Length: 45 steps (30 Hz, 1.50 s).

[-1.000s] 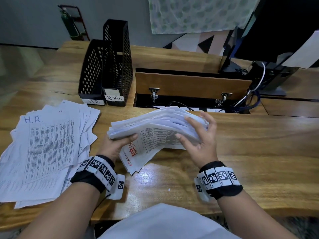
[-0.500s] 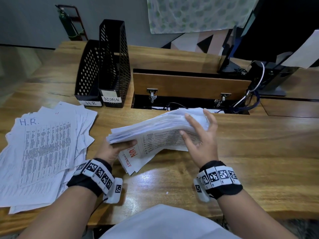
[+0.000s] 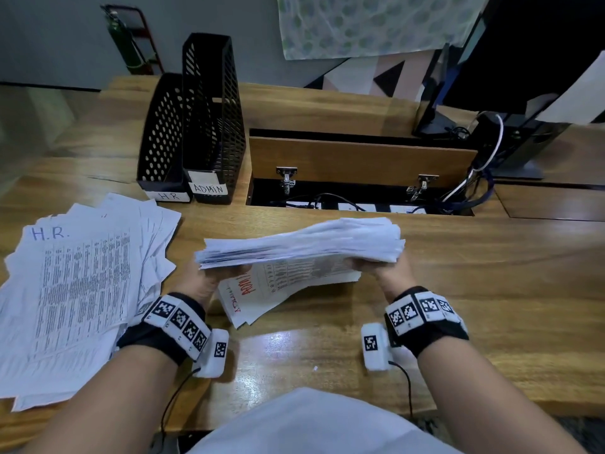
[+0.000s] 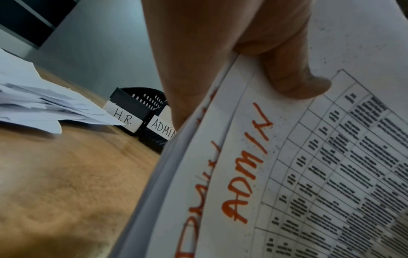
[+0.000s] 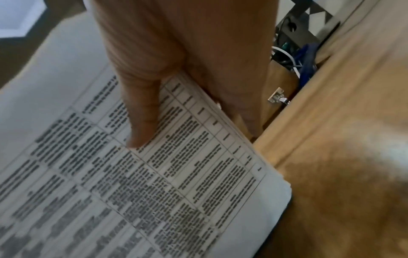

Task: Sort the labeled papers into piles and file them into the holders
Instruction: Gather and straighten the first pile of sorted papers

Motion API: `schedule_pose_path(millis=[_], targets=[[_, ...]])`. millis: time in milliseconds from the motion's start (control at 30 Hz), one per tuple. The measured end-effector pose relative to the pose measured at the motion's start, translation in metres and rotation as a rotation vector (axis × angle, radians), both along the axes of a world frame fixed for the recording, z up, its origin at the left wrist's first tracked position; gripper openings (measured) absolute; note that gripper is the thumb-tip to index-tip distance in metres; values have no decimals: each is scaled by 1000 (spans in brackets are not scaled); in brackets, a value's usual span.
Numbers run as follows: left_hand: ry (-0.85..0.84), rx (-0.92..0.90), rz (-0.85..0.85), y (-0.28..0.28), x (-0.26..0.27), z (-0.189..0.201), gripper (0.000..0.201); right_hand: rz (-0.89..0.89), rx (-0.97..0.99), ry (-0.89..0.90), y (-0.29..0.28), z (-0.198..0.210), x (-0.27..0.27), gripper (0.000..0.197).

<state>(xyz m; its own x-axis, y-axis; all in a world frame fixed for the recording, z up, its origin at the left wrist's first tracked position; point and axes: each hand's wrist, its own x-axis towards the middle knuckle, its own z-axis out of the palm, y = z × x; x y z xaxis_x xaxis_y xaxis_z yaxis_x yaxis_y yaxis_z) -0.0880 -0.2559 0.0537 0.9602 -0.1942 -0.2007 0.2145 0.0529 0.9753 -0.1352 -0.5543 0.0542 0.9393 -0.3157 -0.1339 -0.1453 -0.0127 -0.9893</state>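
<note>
Head view: left hand (image 3: 203,283) and right hand (image 3: 386,273) each grip an end of the thick ADMIN paper stack (image 3: 301,244); fingers hidden behind its ragged white edges.

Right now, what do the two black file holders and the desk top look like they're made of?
The file holders: probably moulded plastic, though thin metal is possible; matte black walls punched with regular holes. The desk top: wood or wood veneer, I can't tell which, with visible grain and a glossy varnish that reflects light near the front edge.

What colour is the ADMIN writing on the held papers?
Orange-red marker, clearest in the left wrist view: ADMIN writing.
</note>
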Motion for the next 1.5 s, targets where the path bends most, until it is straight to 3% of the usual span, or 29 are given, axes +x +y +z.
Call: schedule_pose_path(millis=[67,267,400,500,633,800,900,1000,1200,1267,1367,1433,1500], targets=[[-19,-57,53,-3,1,7,52,-82,24,-75,9,3,1,37],[-215,-116,299,-19,-5,34,40,-197,68,-369,39,14,-10,29],[-217,93,204,-14,-9,21,41,-199,-14,-190,34,0,-18,43],[-140,197,157,-15,-15,13,30,-110,-4,-69,29,-8,-20,36],[-183,51,211,-14,-11,17,29,-120,30,-161,30,11,-17,23],[-232,-46,230,-8,-3,33,37,-123,14,-268,19,27,-19,39],[-142,-66,203,-5,-1,23,41,-161,64,-161,17,9,-17,55],[-68,-75,173,-4,-1,11,43,-74,89,-45,22,-4,-14,73],[-24,-67,113,1,1,9,44,-98,96,2,16,-10,-7,82],[3,-84,101,1,0,9,50,-44,112,28,14,-7,-7,74],[1,-33,103,-6,-1,11,41,-99,162,12,13,-3,-7,70],[-10,23,135,-9,0,11,33,-111,103,11,13,1,-6,76],[-25,35,174,-9,1,12,29,-196,-122,-7,14,12,-8,84]])
